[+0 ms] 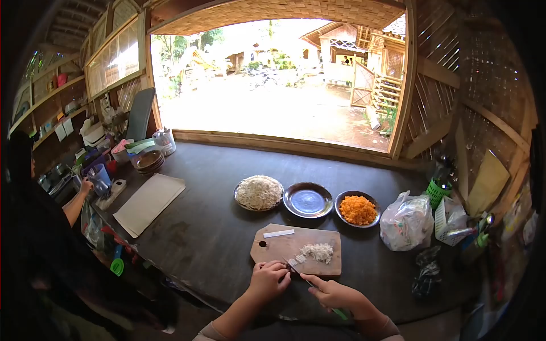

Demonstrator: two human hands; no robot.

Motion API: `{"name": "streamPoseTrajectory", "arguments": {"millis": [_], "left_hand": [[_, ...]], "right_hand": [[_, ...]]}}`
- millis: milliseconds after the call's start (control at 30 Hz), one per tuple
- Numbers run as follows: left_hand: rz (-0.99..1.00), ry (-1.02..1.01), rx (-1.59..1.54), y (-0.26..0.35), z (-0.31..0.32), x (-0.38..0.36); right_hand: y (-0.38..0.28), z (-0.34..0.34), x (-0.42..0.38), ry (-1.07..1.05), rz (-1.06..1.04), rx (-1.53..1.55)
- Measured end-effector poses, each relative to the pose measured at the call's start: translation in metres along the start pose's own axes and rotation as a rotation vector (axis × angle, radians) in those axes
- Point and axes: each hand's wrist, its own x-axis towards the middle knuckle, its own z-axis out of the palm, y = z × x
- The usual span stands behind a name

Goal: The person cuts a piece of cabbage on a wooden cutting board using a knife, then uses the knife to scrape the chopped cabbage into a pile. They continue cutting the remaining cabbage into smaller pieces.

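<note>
- A second person's hand is seen at the far left by a blue jug, well apart from the cutting; that side is best left alone.
- The left hand is curled shut at the near edge of the wooden cutting board, pressing down the white vegetable piece; the fingertips are best kept tucked back so the knuckles guide the blade.
- The knife is gripped by its green handle in the closed right hand, the blade angled up-left onto the board; short, even strokes are called for.
- The chopped white pile lies just beyond the blade and should be kept clear of it.
- Behind the board, a plate of white shreds, an empty dark plate and a bowl of grated orange vegetable are lined up.
</note>
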Motion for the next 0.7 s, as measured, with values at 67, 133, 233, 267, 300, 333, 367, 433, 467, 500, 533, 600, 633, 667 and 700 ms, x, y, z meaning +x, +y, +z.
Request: {"name": "streamPoseTrajectory", "arguments": {"millis": [67,133,233,267,300,333,367,433,467,500,533,600,633,667,700], "left_hand": [[0.004,0.008,0.004,0.001,0.000,0.000],[-0.008,0.002,-0.019,0.003,0.000,-0.001],[-0.016,-0.018,-0.040,0.001,-0.001,-0.001],[-0.020,-0.031,-0.046,-0.001,-0.001,-0.001],[-0.018,-0.031,-0.044,-0.002,-0.001,0.000],[-0.016,-0.016,-0.047,-0.002,0.000,-0.001],[-0.017,-0.004,-0.051,-0.002,0.000,-0.002],[-0.019,-0.009,-0.049,0.000,-0.002,-0.002],[-0.021,-0.011,-0.045,0.001,-0.003,-0.001],[-0.030,-0.017,-0.046,0.002,-0.004,-0.001],[-0.025,-0.011,-0.040,0.003,-0.005,0.000],[-0.041,-0.019,-0.039,0.005,-0.006,0.000],[-0.033,-0.022,-0.024,0.005,-0.007,0.001],[-0.024,-0.025,-0.008,0.005,-0.006,0.001],[-0.037,-0.031,-0.008,0.004,-0.005,0.000]], "right_hand": [[0.000,-0.001,-0.003,-0.005,0.003,0.021],[-0.001,0.001,-0.005,-0.004,0.016,0.017],[0.000,0.001,-0.005,-0.001,0.017,0.019],[0.001,0.001,-0.004,-0.007,0.013,0.021],[0.001,0.002,-0.002,-0.004,0.011,0.022],[0.001,0.003,-0.001,0.009,-0.001,0.011],[0.001,0.006,0.000,0.020,-0.011,0.002],[-0.002,0.008,0.002,0.046,-0.027,-0.008],[-0.004,0.009,0.003,0.072,-0.046,-0.021],[-0.006,0.012,0.006,0.063,-0.042,-0.017],[-0.008,0.014,0.010,0.116,-0.027,-0.037],[-0.009,0.022,0.017,0.212,-0.023,-0.080],[-0.003,0.026,0.021,0.193,-0.016,-0.074],[0.004,0.030,0.026,0.253,-0.082,-0.151],[0.003,0.032,0.027,0.315,-0.150,-0.230]]}}
